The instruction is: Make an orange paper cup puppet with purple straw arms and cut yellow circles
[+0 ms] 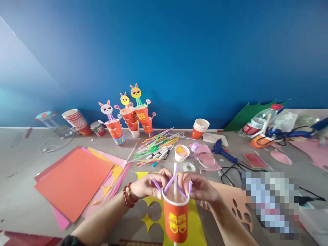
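Left grip [148, 185], right grip [200, 187], narrow; pinching cup [176, 206]

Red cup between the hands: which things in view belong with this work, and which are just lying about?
Belonging:
red cup, left hand and right hand at its rim
purple stems
white stick
probably the coloured stem pile

Apparently lying about:
plastic bottle
squat jar
green sheet

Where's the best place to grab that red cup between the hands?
Grip the cup around its wall below the rim, probably from left or right: those round sides look free, while purple strands rise at the top and a white stick shows underneath.
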A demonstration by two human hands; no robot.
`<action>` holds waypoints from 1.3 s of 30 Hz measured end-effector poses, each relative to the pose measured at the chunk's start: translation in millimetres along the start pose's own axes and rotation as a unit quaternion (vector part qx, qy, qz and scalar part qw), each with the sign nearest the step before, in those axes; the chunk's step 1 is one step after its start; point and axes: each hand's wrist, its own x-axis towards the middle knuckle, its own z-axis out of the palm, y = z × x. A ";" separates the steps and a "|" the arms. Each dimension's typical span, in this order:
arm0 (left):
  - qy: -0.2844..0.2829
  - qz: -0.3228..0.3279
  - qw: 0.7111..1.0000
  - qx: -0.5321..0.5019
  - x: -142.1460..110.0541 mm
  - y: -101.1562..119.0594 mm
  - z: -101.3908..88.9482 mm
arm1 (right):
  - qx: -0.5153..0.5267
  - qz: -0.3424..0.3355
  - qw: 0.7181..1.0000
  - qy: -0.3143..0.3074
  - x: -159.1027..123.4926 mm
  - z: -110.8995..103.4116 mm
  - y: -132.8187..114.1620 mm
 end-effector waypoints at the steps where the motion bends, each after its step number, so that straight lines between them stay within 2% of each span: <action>1: 0.000 -0.002 1.000 0.002 -0.1 0.4 0.5 | -0.004 -0.002 1.000 -0.002 0.0 0.3 0.1; 9: 0.023 -0.001 1.000 0.008 0.5 -2.4 2.8 | -0.009 -0.010 1.000 0.005 1.0 2.3 0.6; 16: 0.005 0.009 0.998 0.066 -1.0 1.1 2.7 | -0.007 0.001 1.000 0.000 0.8 2.8 -0.5; 30: 0.050 0.052 0.995 0.072 -2.1 -7.1 9.3 | -0.004 0.014 1.000 0.006 -1.0 1.8 1.1; 35: 0.025 0.034 0.998 0.052 -0.8 -10.2 5.6 | -0.014 0.011 1.000 0.006 -2.7 -1.0 1.3; 39: 0.012 0.044 0.995 0.092 0.1 -7.4 2.2 | -0.016 0.013 1.000 0.005 -2.6 -0.4 1.5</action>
